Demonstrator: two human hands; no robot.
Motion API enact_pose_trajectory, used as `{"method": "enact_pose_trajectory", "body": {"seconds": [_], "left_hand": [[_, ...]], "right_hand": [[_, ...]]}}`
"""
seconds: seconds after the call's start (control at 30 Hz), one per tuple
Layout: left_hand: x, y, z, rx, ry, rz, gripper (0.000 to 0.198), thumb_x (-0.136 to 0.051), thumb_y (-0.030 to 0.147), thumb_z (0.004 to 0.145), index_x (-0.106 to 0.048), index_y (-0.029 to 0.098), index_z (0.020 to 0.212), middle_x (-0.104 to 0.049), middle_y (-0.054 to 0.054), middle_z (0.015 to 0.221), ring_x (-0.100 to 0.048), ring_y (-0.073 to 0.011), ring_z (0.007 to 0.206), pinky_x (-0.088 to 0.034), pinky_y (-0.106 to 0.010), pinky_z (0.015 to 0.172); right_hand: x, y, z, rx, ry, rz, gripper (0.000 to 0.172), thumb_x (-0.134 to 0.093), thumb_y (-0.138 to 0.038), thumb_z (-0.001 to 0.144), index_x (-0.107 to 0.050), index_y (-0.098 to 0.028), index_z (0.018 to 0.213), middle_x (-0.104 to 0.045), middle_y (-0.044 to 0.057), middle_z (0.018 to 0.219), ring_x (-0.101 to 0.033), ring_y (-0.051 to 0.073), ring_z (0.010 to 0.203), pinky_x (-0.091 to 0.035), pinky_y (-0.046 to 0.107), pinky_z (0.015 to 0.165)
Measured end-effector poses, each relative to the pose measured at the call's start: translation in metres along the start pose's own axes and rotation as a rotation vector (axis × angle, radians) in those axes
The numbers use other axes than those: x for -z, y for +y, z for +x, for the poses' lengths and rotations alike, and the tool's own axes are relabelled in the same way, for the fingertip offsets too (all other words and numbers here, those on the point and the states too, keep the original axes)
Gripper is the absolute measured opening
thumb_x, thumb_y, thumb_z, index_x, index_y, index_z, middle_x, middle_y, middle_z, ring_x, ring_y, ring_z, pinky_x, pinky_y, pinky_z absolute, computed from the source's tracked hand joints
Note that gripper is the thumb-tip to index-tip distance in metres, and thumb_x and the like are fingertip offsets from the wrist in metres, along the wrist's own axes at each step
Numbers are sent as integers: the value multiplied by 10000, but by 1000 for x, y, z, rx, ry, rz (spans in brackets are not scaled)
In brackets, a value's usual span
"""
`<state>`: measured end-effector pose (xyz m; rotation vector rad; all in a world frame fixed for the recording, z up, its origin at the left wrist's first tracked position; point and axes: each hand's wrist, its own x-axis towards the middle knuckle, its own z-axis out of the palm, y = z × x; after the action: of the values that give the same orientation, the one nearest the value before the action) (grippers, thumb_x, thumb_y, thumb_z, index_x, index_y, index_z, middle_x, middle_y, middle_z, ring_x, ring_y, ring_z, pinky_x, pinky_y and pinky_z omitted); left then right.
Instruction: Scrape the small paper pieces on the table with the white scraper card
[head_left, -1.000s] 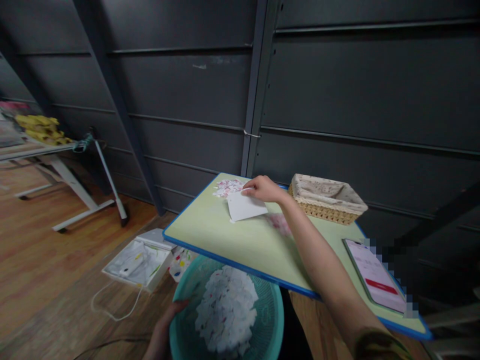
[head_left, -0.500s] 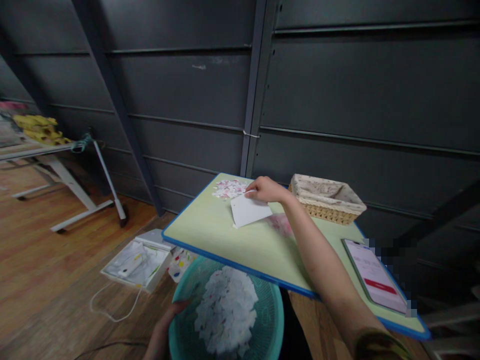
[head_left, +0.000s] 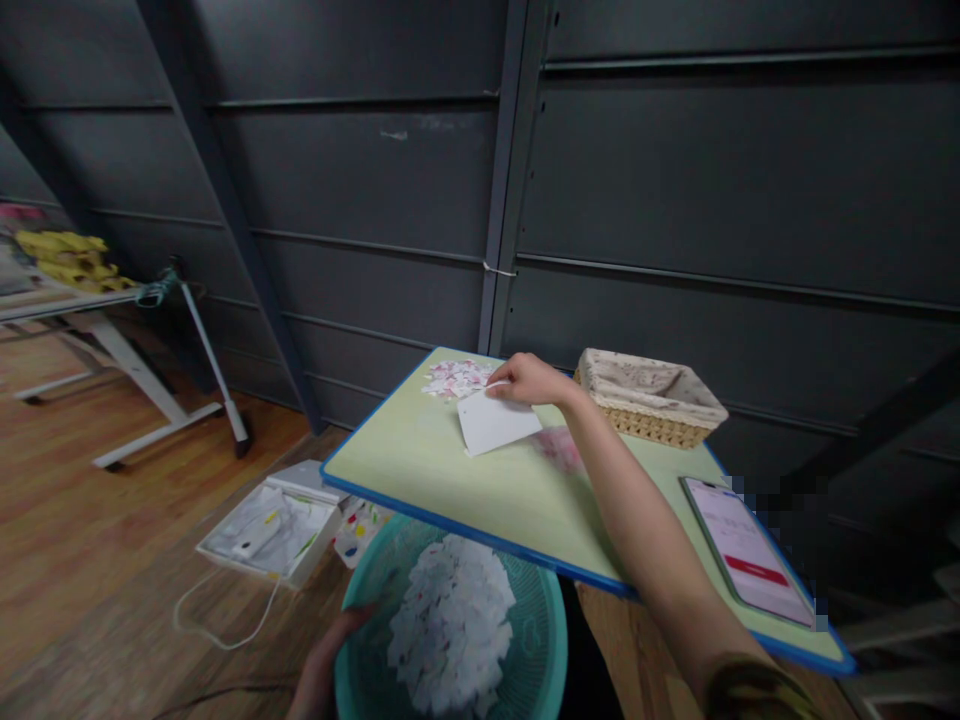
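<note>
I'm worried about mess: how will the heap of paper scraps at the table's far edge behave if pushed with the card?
The paper scraps look tiny, thin and loose, so probably light and apt to scatter. On the smooth table they should slide easily. The white card looks flat-edged, likely herding most.

We're seeing the left hand point(head_left: 324, 672) and teal basket point(head_left: 541, 620) cut off at 6 o'clock; blur is masking the phone point(head_left: 739, 548) corner at 4 o'clock.

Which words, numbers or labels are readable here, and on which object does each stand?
No text is readable.
Black-framed phone: red bar and grey lines, too small.
Printed paper scraps: blurred.
White card in the right hand: blank.
Teal plastic basket in the left hand: no text.
</note>
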<state>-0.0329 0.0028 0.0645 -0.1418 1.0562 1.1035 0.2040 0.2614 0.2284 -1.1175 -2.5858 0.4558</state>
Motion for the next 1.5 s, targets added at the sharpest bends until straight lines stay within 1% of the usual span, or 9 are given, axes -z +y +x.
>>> {"method": "enact_pose_trajectory", "body": {"seconds": [0.27,0.43,0.63,0.8,0.97,1.07,1.17,1.33,1.5], "left_hand": [[2,-1,3,-29,-12,52,680,-705,223,703,-469,0,1301,-761,-120,847,-686,-323,914,-526,-414,853],[-9,-1,-6,-50,50,71,676,-665,216,731,-435,24,1336,-763,-83,739,-707,-316,836,-541,-421,808],[-18,0,-15,-42,81,90,639,-624,188,740,-440,-14,1318,-749,-82,654,-712,-314,804,-553,-410,760],[-13,-1,-11,-49,42,70,616,-644,177,721,-482,36,1298,-762,-80,724,-709,-312,828,-547,-420,779],[-15,-2,-11,-70,64,56,575,-639,176,711,-525,-17,1240,-756,-107,709,-700,-328,858,-548,-428,784],[-17,-1,-13,-79,64,74,566,-660,182,696,-553,0,1221,-756,-102,707,-690,-336,896,-547,-433,790],[-18,1,-15,-30,84,41,538,-659,184,701,-573,16,1206,-761,-110,769,-691,-338,892,-538,-449,816],[-15,0,-14,-22,49,24,523,-655,222,734,-569,19,1208,-761,-118,803,-694,-334,880,-527,-452,843],[-4,0,-2,8,-42,49,604,-685,242,720,-522,9,1253,-760,-125,859,-684,-336,919,-524,-447,852]], "right_hand": [[6,17,-2,-20,88,90,283,-576,-291,762,-759,-133,910,-725,64,816,-606,168,725,-402,233,613],[5,12,-2,-15,21,57,267,-576,-262,758,-756,-119,894,-724,63,803,-604,158,703,-391,224,592],[2,3,-1,-22,9,46,273,-577,-267,763,-749,-114,910,-715,61,800,-590,149,706,-378,215,588],[2,1,-2,65,-88,123,271,-578,-279,759,-748,-104,877,-691,46,745,-560,126,651,-362,211,568],[1,2,-3,22,-95,165,297,-579,-306,755,-742,-90,875,-669,42,708,-534,118,621,-349,212,544],[1,1,-2,70,-144,190,294,-589,-312,749,-742,-97,880,-678,43,739,-542,121,641,-360,208,553],[2,1,-3,70,-108,201,299,-581,-317,762,-740,-101,894,-684,47,756,-551,126,648,-366,211,557],[-2,2,-2,44,-104,149,276,-592,-287,760,-740,-94,889,-689,54,765,-554,128,654,-368,210,566],[-16,-7,5,152,-203,192,270,-613,-301,767,-741,-104,899,-698,51,775,-566,128,674,-388,209,601]]}}
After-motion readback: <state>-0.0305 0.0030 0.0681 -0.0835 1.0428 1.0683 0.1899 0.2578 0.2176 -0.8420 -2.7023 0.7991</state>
